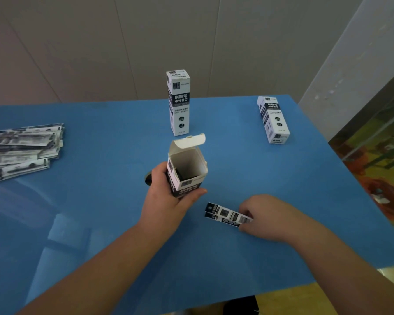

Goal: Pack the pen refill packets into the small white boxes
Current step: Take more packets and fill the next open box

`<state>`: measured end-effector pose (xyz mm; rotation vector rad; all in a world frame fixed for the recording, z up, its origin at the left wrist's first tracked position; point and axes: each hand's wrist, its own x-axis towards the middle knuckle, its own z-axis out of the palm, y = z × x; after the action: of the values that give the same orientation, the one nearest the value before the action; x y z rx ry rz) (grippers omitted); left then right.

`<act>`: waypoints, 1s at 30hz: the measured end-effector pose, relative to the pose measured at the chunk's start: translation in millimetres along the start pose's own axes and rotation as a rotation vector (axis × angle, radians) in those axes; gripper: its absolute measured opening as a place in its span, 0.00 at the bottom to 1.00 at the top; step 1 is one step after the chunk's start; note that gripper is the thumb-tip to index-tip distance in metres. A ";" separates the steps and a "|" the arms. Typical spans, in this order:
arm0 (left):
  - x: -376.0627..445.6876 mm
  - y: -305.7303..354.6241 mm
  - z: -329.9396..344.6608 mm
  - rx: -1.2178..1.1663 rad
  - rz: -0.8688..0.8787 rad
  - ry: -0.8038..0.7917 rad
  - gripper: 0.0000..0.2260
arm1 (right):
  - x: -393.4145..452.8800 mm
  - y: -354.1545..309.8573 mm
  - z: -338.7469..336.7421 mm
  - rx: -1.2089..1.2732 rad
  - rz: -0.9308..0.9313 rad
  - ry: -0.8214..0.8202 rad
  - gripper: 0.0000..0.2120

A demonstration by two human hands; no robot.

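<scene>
Pen refill packets, flat printed black-and-white strips, lie on the glossy blue tabletop, pinched by the right hand. The left hand grasps an open-flapped white cardboard box. Two closed boxes stand behind; a loose packet pile sits far left.

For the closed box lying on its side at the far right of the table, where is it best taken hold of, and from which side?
Take the lying box across its two long side faces near the middle, coming down from above. It lies flat on the blue table with its length running away from the person, so those narrow-spaced faces are free and a mid-length grip should keep it level.
</scene>
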<state>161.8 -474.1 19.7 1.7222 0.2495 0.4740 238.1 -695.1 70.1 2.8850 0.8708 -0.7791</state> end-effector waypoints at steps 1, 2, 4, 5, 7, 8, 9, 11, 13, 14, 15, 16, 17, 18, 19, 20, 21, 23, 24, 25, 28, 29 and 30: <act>0.1 -0.4 0.2 0.005 -0.001 0.001 0.28 | 0.6 1.6 -1.9 0.031 0.004 0.012 0.10; 0.3 -0.8 0.1 0.008 -0.005 0.004 0.28 | 0.8 3.5 -4.7 0.082 0.012 0.028 0.12; 0.4 -1.4 -0.1 0.009 -0.012 0.008 0.29 | -0.1 7.4 -13.0 0.227 0.028 0.064 0.13; 0.2 -1.6 -0.3 0.008 -0.013 0.010 0.29 | -1.2 8.9 -17.7 0.320 0.024 0.080 0.12; -0.2 -2.1 -0.7 0.001 -0.012 0.015 0.30 | -5.2 10.6 -25.9 0.537 0.011 0.094 0.09; -0.2 -2.6 -0.7 -0.005 -0.011 0.015 0.30 | -7.9 11.3 -29.5 0.647 0.007 0.093 0.07; -0.2 -3.0 -0.8 -0.009 -0.010 0.012 0.30 | -10.5 11.6 -32.6 0.743 -0.001 0.094 0.05; -0.3 -3.7 -0.8 -0.009 -0.011 0.006 0.30 | -14.5 11.4 -38.4 0.902 -0.026 0.112 0.04; -0.5 -4.2 -0.8 -0.010 -0.011 0.008 0.30 | -19.1 9.3 -44.4 1.056 -0.040 0.125 0.02; -0.3 -4.4 -0.8 -0.008 -0.011 0.011 0.30 | -21.7 7.8 -47.3 1.123 -0.053 0.134 0.05; 0.1 -4.5 -0.7 -0.005 -0.010 0.013 0.30 | -24.6 5.8 -50.4 1.183 -0.071 0.143 0.08; 0.5 -4.5 -0.4 -0.005 -0.007 0.015 0.30 | -28.0 3.6 -53.7 1.231 -0.090 0.154 0.11; 0.9 -4.4 -0.4 -0.006 -0.001 0.015 0.30 | -31.9 0.8 -57.7 1.272 -0.112 0.165 0.13; 1.3 -4.1 -0.3 0.000 0.006 0.015 0.30 | -35.4 -1.4 -61.3 1.306 -0.142 0.174 0.14; 1.7 -3.7 -0.3 0.012 0.012 0.013 0.30 | -39.0 -3.7 -65.2 1.338 -0.170 0.186 0.14; 1.9 -3.2 -0.4 0.026 0.020 0.011 0.29 | -42.3 -5.8 -69.0 1.367 -0.197 0.204 0.14; 2.1 -2.6 -0.5 0.037 0.032 0.010 0.29 | -45.4 -7.9 -72.7 1.398 -0.224 0.226 0.14; 2.2 -2.0 -1.0 0.053 0.052 0.009 0.28 | -49.6 -12.1 -79.4 1.459 -0.278 0.288 0.13; 2.3 -1.9 -1.0 0.056 0.054 0.002 0.28 | -51.7 -15.0 -83.0 1.487 -0.303 0.327 0.12; 2.2 -2.0 -0.8 0.056 0.053 -0.008 0.28 | -53.2 -17.9 -86.5 1.508 -0.329 0.372 0.12; -0.5 2.1 0.4 0.075 0.064 -0.008 0.29 | -56.9 -27.6 -97.8 1.516 -0.409 0.519 0.12; -1.2 3.9 1.0 0.086 0.078 -0.003 0.29 | -57.6 -30.9 -101.0 1.503 -0.425 0.566 0.12; -2.1 5.3 1.5 0.094 0.094 -0.002 0.29 | -58.1 -34.2 -103.6 1.480 -0.432 0.615 0.10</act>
<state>160.1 -477.5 24.3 1.8319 0.1927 0.5370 225.6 -678.7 191.9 4.4892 1.4225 -0.7089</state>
